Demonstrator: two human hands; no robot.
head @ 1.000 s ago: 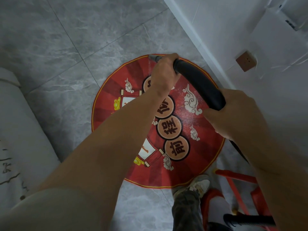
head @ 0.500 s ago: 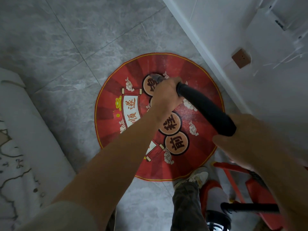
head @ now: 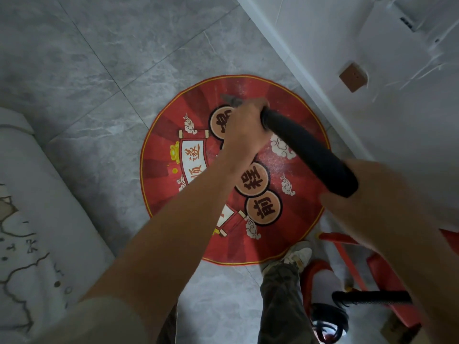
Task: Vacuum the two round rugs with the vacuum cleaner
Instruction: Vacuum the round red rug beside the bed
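Observation:
A round red rug (head: 293,112) with printed characters and clouds lies on the grey tile floor, dusted with pale specks. Over it slants the black vacuum wand (head: 310,152). My left hand (head: 244,127) grips the wand's lower end, and the grey nozzle tip (head: 229,99) pokes out beyond the fingers near the rug's far part. My right hand (head: 372,194) holds the wand's upper end. The red vacuum body (head: 320,271) with its black hose (head: 370,297) stands at the lower right. Only one rug is in view.
A white wall with a baseboard (head: 298,68) runs along the right, bearing a brown socket (head: 352,76). A pale marbled surface (head: 29,219) fills the left edge. My shoe and trouser leg (head: 283,281) stand at the rug's near rim.
The nozzle and my left hand have drawn back from the rug's far edge towards its middle, then pushed forward a little. My view has shifted slightly.

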